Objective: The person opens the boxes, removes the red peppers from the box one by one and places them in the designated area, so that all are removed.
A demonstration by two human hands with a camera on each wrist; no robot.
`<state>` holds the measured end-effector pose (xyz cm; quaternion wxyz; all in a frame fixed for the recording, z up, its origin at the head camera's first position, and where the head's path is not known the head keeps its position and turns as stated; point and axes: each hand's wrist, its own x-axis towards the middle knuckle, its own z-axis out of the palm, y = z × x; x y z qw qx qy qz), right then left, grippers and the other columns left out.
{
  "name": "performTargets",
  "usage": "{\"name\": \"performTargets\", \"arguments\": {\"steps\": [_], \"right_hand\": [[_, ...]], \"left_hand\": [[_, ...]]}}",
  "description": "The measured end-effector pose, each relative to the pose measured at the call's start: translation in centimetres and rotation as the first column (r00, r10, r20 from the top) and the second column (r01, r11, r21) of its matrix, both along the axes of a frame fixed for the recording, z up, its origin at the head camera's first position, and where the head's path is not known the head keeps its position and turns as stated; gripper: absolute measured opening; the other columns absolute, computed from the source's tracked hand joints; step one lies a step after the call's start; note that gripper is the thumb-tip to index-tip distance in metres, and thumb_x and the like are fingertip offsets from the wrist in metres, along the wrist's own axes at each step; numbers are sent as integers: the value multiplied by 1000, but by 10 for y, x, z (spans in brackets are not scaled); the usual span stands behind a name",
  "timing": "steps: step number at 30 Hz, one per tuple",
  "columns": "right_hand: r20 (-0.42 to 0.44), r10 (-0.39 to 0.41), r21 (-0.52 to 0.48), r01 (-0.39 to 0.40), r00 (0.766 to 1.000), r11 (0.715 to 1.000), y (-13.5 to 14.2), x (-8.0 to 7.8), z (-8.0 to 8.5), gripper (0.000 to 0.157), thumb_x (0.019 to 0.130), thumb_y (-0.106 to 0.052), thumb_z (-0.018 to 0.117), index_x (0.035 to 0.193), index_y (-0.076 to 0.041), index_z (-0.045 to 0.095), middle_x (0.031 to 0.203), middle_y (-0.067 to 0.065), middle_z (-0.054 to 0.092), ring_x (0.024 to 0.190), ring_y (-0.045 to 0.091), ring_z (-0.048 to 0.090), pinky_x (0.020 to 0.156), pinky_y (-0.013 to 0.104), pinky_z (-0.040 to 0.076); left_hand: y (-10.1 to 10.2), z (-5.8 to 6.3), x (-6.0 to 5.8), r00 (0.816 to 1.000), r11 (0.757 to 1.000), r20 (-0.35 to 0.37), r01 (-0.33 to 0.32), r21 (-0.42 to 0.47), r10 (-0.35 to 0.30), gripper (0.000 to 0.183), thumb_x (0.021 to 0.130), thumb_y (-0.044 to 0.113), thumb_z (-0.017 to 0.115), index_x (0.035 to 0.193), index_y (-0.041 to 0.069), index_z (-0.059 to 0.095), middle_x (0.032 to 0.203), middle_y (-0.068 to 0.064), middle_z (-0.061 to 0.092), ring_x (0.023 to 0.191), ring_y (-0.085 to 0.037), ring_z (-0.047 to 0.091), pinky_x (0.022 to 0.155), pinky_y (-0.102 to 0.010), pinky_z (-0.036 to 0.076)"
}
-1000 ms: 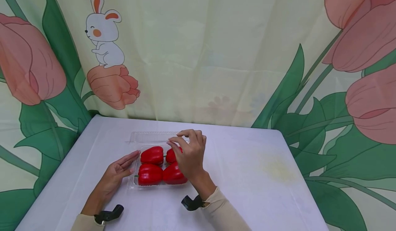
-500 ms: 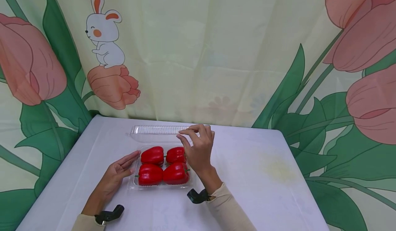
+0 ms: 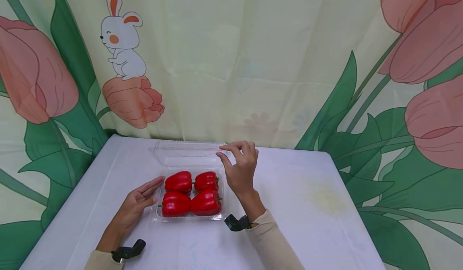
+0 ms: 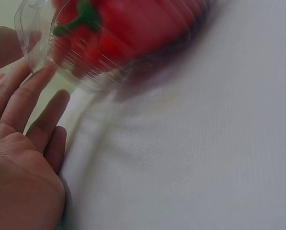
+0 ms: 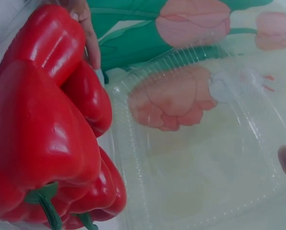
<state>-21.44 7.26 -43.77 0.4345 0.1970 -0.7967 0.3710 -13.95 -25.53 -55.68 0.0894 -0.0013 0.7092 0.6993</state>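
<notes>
Several red bell peppers (image 3: 206, 203) sit in a clear plastic clamshell container (image 3: 188, 219) on the white table. Its hinged lid (image 3: 184, 156) stands raised behind them, tilted away. At the lid's right edge, my right hand (image 3: 241, 169) pinches the rim between thumb and fingertips. My left hand (image 3: 134, 205) rests against the container's left side with fairly straight fingers. In the left wrist view the fingers (image 4: 25, 98) touch the clear rim, near a pepper (image 4: 138, 28) with a green stem. The lid (image 5: 190, 167) also shows in the right wrist view, beside the peppers (image 5: 42, 129).
A white cloth covers the table (image 3: 289, 205), with a faint yellowish stain (image 3: 325, 195) at the right. Behind the table's back edge hangs a curtain (image 3: 231, 61) printed with tulips and a rabbit. Black wrist devices (image 3: 236, 223) sit on both forearms.
My right hand has moved back and to the right, swinging the lid up and away from the peppers. The left hand and the peppers have stayed in place.
</notes>
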Motion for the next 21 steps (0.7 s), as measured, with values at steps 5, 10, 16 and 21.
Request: {"name": "performTargets", "arguments": {"steps": [5,10,16,21], "right_hand": [[18,-5,-10,5,1000,1000,5,-6,-1,25,83,-19,93,104,-11,83,101,9,69,97,26,57,85,43,42],[41,2,-25,-1,999,1000,9,-10,0,25,84,-20,92,105,-9,83,101,10,69,97,27,57,85,43,43],[78,33,-56,-28,996,998,11,-15,1,24,85,-13,91,107,-8,81,101,10,71,97,28,57,87,43,44],[85,37,-74,-31,996,997,11,-21,0,27,84,-5,90,107,-8,76,102,9,74,98,28,58,89,44,46]], "left_hand": [[0,0,-1,1000,1000,-4,1,-6,-1,73,101,18,74,165,12,40,171,-2,42,132,22,48,104,-8,46],[-1,-1,0,1000,1000,-10,0,-1,0,72,101,17,73,164,11,40,170,-3,42,132,22,49,104,-9,47],[-1,-3,0,1000,1000,-20,6,5,-5,72,101,17,73,165,10,39,171,-5,40,133,21,50,104,-10,48],[-1,-3,-1,1000,1000,-18,3,-14,-3,74,100,19,74,165,12,39,172,-8,39,132,22,49,104,-11,48]]}}
